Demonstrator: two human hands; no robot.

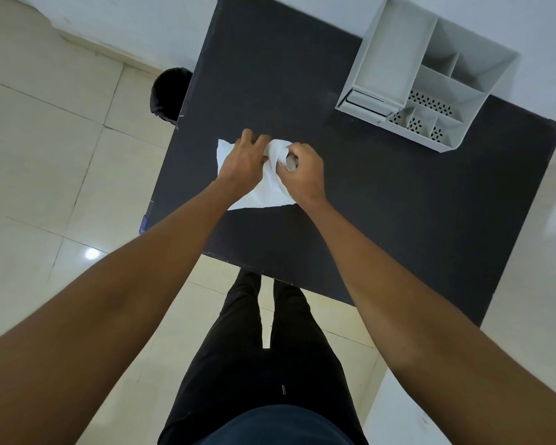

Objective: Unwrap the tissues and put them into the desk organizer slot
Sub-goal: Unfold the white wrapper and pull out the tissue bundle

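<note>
A white pack of tissues (267, 191) lies near the middle of the black table (382, 203). My left hand (243, 160) presses on its left part, fingers curled over the top edge. My right hand (302, 170) pinches a bunched fold of the white wrap at the pack's upper right. Both hands hide much of the pack. The grey desk organizer (385, 56) stands at the table's far right corner, with one long slot and several small compartments, all of them apart from my hands.
A black waste bin (166, 91) stands on the tiled floor beside the table's left edge. A white wall runs behind the table. My legs in dark trousers (270, 348) are at the table's near edge.
</note>
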